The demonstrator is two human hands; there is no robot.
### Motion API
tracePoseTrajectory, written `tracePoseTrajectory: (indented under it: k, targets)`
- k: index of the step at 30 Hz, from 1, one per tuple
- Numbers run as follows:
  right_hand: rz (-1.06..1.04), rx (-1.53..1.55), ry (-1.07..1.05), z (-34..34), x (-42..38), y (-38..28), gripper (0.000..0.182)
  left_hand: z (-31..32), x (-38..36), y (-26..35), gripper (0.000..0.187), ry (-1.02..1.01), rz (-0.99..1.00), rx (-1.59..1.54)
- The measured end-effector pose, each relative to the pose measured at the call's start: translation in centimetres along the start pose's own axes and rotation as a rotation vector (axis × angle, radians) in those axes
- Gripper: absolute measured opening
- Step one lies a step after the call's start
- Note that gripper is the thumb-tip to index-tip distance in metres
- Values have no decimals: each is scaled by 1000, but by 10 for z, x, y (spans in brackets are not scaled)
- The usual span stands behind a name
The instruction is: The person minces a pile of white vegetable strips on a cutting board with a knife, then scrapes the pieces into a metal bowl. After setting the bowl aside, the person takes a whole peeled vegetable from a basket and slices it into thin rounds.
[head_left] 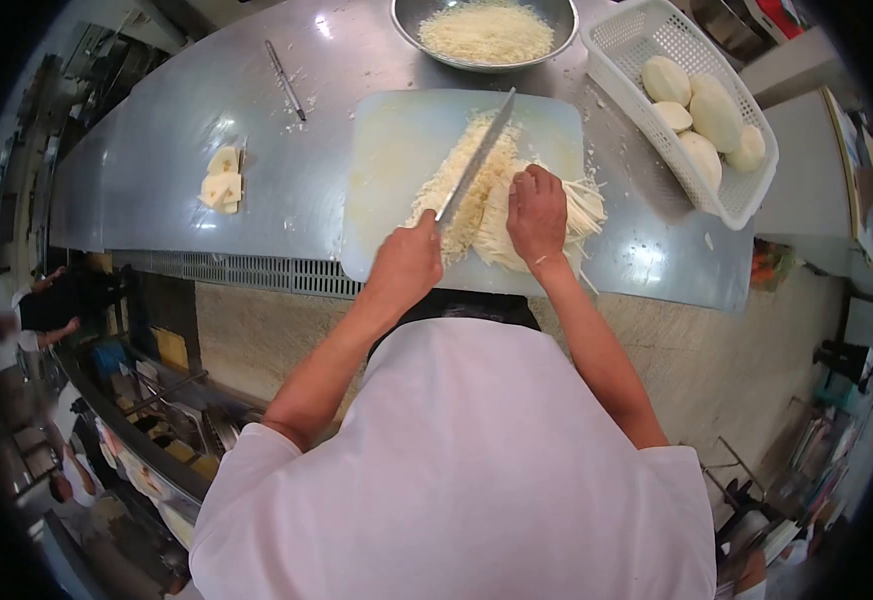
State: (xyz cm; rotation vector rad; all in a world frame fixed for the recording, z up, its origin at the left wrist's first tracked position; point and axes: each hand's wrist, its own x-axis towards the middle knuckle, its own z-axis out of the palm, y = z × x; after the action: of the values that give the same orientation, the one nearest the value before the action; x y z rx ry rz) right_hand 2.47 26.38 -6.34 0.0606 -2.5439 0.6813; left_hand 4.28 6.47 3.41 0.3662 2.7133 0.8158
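Observation:
My left hand (404, 267) grips the handle of a large knife (479, 158), whose blade slants up and to the right over the cutting board (382, 150). Finely chopped pale bits (449, 187) lie under and beside the blade. To the right of the knife, my right hand (538, 214) has its fingers curled together on a bunch of thin pale strips (583, 212). Some strips stick out past the board's right edge. The knife's edge against the pieces is too small to make out.
A metal bowl (487, 66) of chopped bits stands behind the board. At the right is a white basket (612, 80) with several peeled pale vegetables (717, 115). Slices (222, 185) and a thin dark tool (285, 80) lie on the metal table (147, 165) to the left.

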Motion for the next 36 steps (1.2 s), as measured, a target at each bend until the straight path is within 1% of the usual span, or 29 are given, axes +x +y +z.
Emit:
tracePoseTrajectory:
  k: [2, 4, 5, 6, 9, 10, 11, 12, 13, 15, 18, 19, 20, 22, 23, 25, 26, 27, 29, 30, 31, 33, 34, 35, 36]
  targets:
    - [33, -14, -20, 0, 4, -2, 11, 33, 17, -11, 9, -30, 77, 26]
    - [64, -29, -41, 0, 4, -5, 10, 20, 24, 2, 9, -62, 75, 23]
    - [47, -34, -33, 0, 5, -3, 10, 10, 30, 13, 8, -85, 76, 15]
    - [34, -33, -33, -1, 3, -3, 10, -7, 25, 27, 10, -115, 17, -6]
    - [35, -38, -13, 1, 3, -2, 11, 0, 16, 23, 13, -94, 36, -15]
    - [43, -38, -10, 1, 3, -2, 11, 14, 23, 14, 13, -100, 40, -10]
    - [36, -50, -16, 0, 4, -2, 12, 35, 36, 1, 12, -63, 135, 34]
    - [26, -63, -24, 0, 3, -2, 13, 35, 40, 9, 12, -23, 229, 76]
    - [27, -64, -24, -1, 3, -2, 13, 30, 40, 12, 12, -24, 230, 75]
    - [34, -42, -58, -2, 4, -1, 13, 11, 41, 25, 10, -112, 147, 84]
    - [46, -40, -14, 3, 3, 0, 15, -1, 19, 32, 11, -131, 89, 68]
    - [55, -40, -14, 2, 3, 0, 15, 10, 23, 25, 11, -139, 91, 72]
    - [51, -49, -23, 1, 3, -1, 16, 31, 32, 12, 11, -106, 145, 86]
    - [39, -61, -36, 0, 3, 0, 17, 37, 46, 13, 12, -26, 249, 80]
    - [30, -59, -37, -1, 3, 1, 17, 36, 44, 11, 12, -21, 245, 73]
    - [21, -48, -31, 1, 4, 0, 17, -2, 35, 36, 13, -153, 127, 124]
    - [36, -39, -23, 3, 4, 1, 17, -8, 27, 38, 12, -170, 79, 84]
    - [55, -33, -15, 5, 3, 1, 16, -3, 26, 35, 12, -172, 83, 91]
    - [57, -57, -19, 2, 3, 0, 16, 27, 25, 20, 9, -138, 43, 22]
    - [50, -79, -28, 1, 4, 0, 16, 29, 35, 25, 9, -100, 115, 74]
    - [45, -83, -31, 1, 4, -1, 16, 27, 41, 26, 9, -98, 114, 68]
    - [35, -44, -29, -1, 5, -1, 17, 15, 44, 32, 10, -167, 84, 35]
    - [30, -41, -24, 1, 6, -1, 17, 7, 37, 32, 10, -125, 136, 84]
    - [46, -46, -18, 2, 6, -1, 17, 5, 30, 32, 10, -120, 139, 90]
    - [67, -52, -14, 4, 5, -1, 17, 7, 22, 32, 9, -146, 74, 60]
